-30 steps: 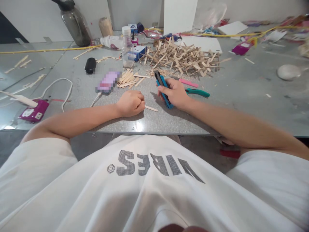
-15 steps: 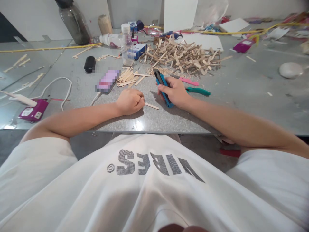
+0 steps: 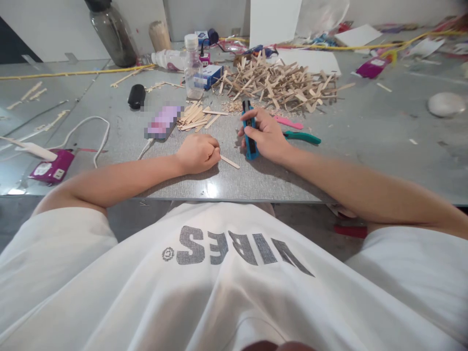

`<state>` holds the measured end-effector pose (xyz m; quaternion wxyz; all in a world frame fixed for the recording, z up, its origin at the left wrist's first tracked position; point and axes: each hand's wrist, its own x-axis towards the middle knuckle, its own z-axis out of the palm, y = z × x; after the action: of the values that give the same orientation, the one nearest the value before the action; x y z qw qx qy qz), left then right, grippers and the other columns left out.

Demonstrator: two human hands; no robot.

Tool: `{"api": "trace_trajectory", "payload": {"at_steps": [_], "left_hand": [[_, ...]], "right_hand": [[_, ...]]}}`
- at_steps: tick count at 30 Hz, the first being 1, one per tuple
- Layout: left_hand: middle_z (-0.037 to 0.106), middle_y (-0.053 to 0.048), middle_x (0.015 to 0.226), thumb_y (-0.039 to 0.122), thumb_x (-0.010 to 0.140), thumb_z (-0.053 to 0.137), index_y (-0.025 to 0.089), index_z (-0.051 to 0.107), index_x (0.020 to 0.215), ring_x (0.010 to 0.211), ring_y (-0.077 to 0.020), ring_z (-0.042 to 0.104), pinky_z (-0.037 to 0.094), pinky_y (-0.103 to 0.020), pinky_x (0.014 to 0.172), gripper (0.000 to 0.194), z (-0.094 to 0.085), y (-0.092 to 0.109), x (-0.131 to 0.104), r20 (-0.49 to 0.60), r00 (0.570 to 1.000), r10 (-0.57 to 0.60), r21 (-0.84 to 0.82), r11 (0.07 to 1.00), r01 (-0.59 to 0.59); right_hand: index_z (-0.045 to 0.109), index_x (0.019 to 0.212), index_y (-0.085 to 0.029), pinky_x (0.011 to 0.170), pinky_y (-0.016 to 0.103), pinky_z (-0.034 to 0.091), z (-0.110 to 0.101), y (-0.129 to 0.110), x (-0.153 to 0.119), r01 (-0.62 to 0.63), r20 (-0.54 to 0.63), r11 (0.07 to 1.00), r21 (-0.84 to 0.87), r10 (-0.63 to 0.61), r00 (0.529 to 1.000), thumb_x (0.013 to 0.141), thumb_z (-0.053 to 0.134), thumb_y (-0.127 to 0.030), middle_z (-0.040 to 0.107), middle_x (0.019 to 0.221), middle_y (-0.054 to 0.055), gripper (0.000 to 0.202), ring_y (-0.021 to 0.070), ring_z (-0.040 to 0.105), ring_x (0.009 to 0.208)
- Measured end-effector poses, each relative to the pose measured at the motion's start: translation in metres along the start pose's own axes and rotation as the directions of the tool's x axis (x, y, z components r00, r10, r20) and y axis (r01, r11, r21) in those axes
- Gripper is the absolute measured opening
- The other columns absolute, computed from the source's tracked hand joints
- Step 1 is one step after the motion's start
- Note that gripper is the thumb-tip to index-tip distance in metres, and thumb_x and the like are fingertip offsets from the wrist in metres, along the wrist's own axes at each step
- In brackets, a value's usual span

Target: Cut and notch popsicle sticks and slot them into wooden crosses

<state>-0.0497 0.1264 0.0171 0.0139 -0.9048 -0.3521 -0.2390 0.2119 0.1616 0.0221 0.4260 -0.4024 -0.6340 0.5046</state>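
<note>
My left hand (image 3: 199, 153) rests on the grey table, its fingers closed round one end of a flat wooden stick (image 3: 230, 162) that points to the right. To the right of it, my right hand (image 3: 263, 134) grips a blue and black cutter (image 3: 250, 141), held nearly upright. A small stack of pale sticks (image 3: 195, 116) lies beyond my left hand. Behind my right hand spreads a large heap of wooden sticks (image 3: 281, 83). A pink-handled tool (image 3: 288, 122) and a green-handled tool (image 3: 302, 138) lie just right of my right hand.
A phone (image 3: 164, 122) with a white cable and a black case (image 3: 136, 96) lie at the left. Behind stand a clear bottle (image 3: 193, 73) and a dark bottle (image 3: 115, 36). A purple socket block (image 3: 51, 167) sits far left, a white round object (image 3: 446, 105) far right.
My right hand has turned the cutter from a leftward slant to nearly upright, and its fingers have shifted on it. The stick in my left hand has tilted slightly.
</note>
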Motion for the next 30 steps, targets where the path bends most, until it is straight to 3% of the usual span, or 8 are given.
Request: {"api": "trace_trajectory", "payload": {"at_steps": [2, 5, 7, 11, 16, 22, 25, 30], "left_hand": [[0.086, -0.011, 0.089, 0.03, 0.105, 0.047, 0.017, 0.08, 0.078, 0.083, -0.0231, 0.077, 0.054, -0.037, 0.077, 0.044, 0.0, 0.0, 0.0, 0.02, 1.0, 0.005, -0.012, 1.0, -0.005], [0.086, -0.012, 0.092, 0.029, 0.106, 0.046, 0.017, 0.081, 0.076, 0.086, -0.0241, 0.078, 0.054, -0.038, 0.077, 0.047, -0.001, 0.001, 0.001, 0.053, 0.999, 0.006, 0.003, 1.0, -0.006], [0.087, -0.013, 0.093, 0.028, 0.106, 0.046, 0.016, 0.082, 0.079, 0.087, -0.0248, 0.078, 0.054, -0.038, 0.078, 0.046, -0.002, 0.002, 0.001, 0.066, 0.998, -0.007, 0.008, 1.0, 0.006], [0.087, -0.013, 0.093, 0.028, 0.105, 0.047, 0.015, 0.082, 0.081, 0.085, -0.0249, 0.079, 0.054, -0.038, 0.077, 0.044, -0.003, 0.003, 0.002, 0.052, 0.999, -0.015, -0.007, 1.0, 0.016], [0.087, -0.013, 0.088, 0.028, 0.106, 0.043, 0.016, 0.078, 0.075, 0.081, -0.0235, 0.079, 0.053, -0.037, 0.075, 0.048, -0.001, 0.001, 0.001, 0.016, 1.0, 0.015, -0.016, 1.0, -0.015], [0.087, -0.014, 0.098, 0.031, 0.105, 0.041, 0.018, 0.078, 0.082, 0.093, -0.0297, 0.082, 0.058, -0.044, 0.082, 0.046, -0.01, 0.012, 0.001, 0.08, 0.992, -0.1, 0.021, 0.995, 0.099], [0.084, -0.016, 0.116, 0.042, 0.102, 0.051, 0.016, 0.08, 0.104, 0.109, -0.0346, 0.081, 0.061, -0.049, 0.095, 0.039, -0.02, 0.03, -0.001, 0.093, 0.985, -0.147, 0.034, 0.989, 0.145], [0.071, -0.026, 0.14, 0.073, 0.095, 0.064, 0.01, 0.072, 0.136, 0.129, -0.0463, 0.069, 0.057, -0.063, 0.113, 0.076, -0.028, 0.052, -0.002, 0.255, 0.949, -0.184, 0.128, 0.98, 0.155]], "right_hand": [[0.06, 0.116, -0.027, 0.065, 0.039, 0.064, -0.002, -0.002, 0.0, -0.032, 0.037, 0.995, 0.09, 0.029, 0.999, 0.082, 0.073, -0.033, 0.076, 0.093, 0.003, 0.037, 0.0204, 0.071, 0.068], [0.062, 0.123, -0.026, 0.069, 0.04, 0.064, -0.005, -0.005, 0.001, -0.055, 0.073, 0.972, 0.228, 0.039, 0.997, 0.068, 0.075, -0.032, 0.081, 0.104, 0.007, 0.057, 0.0278, 0.079, 0.086], [0.062, 0.122, -0.027, 0.065, 0.036, 0.058, -0.005, -0.006, 0.002, -0.007, 0.066, 0.98, 0.2, -0.006, 0.998, 0.063, 0.082, -0.033, 0.082, 0.111, 0.009, 0.063, 0.0305, 0.08, 0.097], [0.06, 0.105, -0.028, 0.063, 0.034, 0.049, -0.002, -0.008, -0.004, 0.188, 0.032, 0.98, -0.063, -0.187, 0.982, 0.076, 0.095, -0.06, 0.074, 0.087, 0.005, 0.056, 0.026, 0.075, 0.084], [0.064, 0.099, -0.026, 0.067, 0.036, 0.048, 0.001, -0.01, -0.021, 0.364, 0.095, 0.915, -0.173, -0.352, 0.931, 0.09, 0.083, -0.083, 0.064, 0.072, 0.001, 0.061, 0.0178, 0.062, 0.065], [0.064, 0.112, -0.024, 0.06, 0.033, 0.047, 0.001, -0.002, -0.021, 0.451, 0.126, 0.869, -0.204, -0.434, 0.892, 0.1, 0.072, -0.081, 0.064, 0.066, -0.002, 0.059, 0.0161, 0.059, 0.056], [0.064, 0.113, -0.024, 0.06, 0.032, 0.049, 0.0, -0.001, -0.018, 0.459, 0.131, 0.862, -0.217, -0.44, 0.888, 0.103, 0.071, -0.076, 0.066, 0.067, -0.002, 0.054, 0.0156, 0.06, 0.056], [0.064, 0.112, -0.026, 0.063, 0.034, 0.054, 0.001, -0.001, -0.02, 0.463, 0.138, 0.859, -0.219, -0.442, 0.886, 0.104, 0.072, -0.073, 0.068, 0.07, -0.002, 0.048, 0.0167, 0.064, 0.058]]}}
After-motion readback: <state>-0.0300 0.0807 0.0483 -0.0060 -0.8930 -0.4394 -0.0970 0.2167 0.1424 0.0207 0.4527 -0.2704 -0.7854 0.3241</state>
